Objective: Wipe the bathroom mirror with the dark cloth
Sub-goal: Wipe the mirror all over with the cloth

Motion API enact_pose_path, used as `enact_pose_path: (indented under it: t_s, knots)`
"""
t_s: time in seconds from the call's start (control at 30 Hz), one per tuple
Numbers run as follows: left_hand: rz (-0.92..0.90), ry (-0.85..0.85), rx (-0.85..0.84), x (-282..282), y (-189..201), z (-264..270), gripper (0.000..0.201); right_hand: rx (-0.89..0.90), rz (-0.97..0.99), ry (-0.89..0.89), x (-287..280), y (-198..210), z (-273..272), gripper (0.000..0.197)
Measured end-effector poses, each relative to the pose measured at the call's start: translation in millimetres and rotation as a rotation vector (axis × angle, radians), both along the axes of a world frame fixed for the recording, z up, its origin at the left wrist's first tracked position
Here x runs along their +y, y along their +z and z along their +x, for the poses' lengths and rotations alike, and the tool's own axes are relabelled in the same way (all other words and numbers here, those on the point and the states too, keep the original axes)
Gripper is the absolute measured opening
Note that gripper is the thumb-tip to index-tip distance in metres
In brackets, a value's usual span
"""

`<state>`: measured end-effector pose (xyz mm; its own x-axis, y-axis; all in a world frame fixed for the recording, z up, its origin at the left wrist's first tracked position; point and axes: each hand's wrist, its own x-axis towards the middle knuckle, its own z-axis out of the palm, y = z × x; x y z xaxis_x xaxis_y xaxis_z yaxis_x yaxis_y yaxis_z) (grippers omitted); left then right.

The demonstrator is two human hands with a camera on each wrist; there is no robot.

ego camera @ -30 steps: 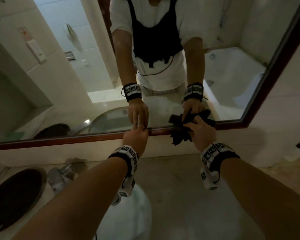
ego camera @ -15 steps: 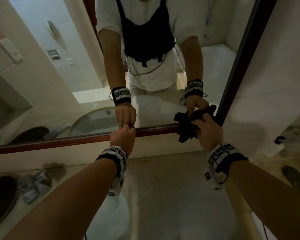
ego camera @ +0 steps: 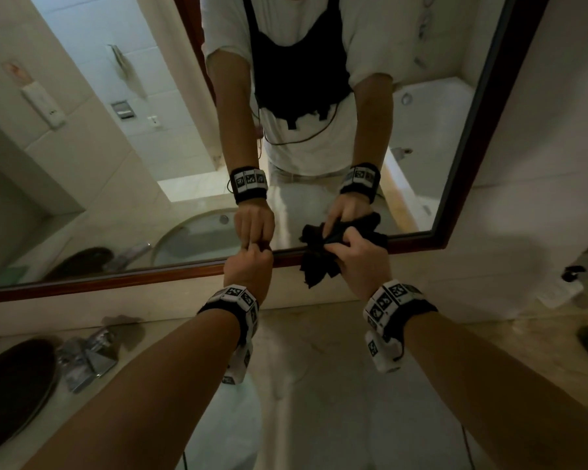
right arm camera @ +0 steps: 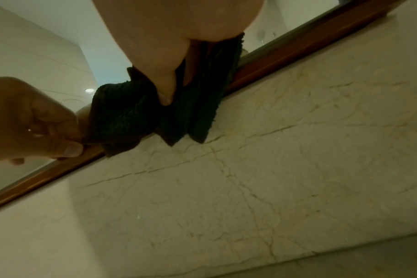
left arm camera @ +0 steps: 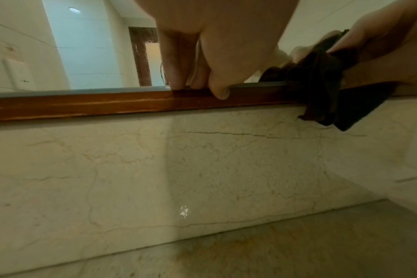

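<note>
The mirror has a brown wooden frame. My right hand grips the bunched dark cloth and holds it against the glass and the bottom rail, left of the lower right corner. In the right wrist view my thumb presses into the cloth, whose folds hang over the frame. My left hand is curled just left of the cloth. In the left wrist view its fingertips sit on the frame ledge, thumb on the front face.
A marble splashback runs below the mirror, above the pale countertop. A chrome faucet and a dark round basin lie at the lower left. A white wall adjoins the mirror's right side, with small items below it.
My left fingers, straight against the glass a second ago, are now curled on the frame. The right hand keeps the cloth at the bottom rail. The head view has shifted.
</note>
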<state>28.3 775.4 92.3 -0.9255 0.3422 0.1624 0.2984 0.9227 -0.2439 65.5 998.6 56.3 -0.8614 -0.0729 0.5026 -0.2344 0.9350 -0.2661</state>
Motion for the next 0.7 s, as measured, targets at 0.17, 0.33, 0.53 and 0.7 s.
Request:
enact_pose_path:
  t_s: [0.17,0.33,0.53,0.7]
  knots:
    - [-0.075,0.041,-0.032,5.0,5.2,3.4,0.007,-0.001,-0.013,-0.031,30.6,4.9,8.3,0.030]
    - [-0.105,0.016,-0.064,6.2,9.3,5.9,0.005,-0.014,0.019,-0.181,100.9,-2.8,26.4,0.028]
    - [-0.067,0.019,-0.024,5.1,1.2,3.4,0.012,-0.038,0.035,-0.243,102.5,0.8,30.6,0.018]
    - [-0.112,0.079,-0.154,9.0,19.7,9.2,0.018,-0.070,-0.027,-0.275,101.2,5.4,38.6,0.021]
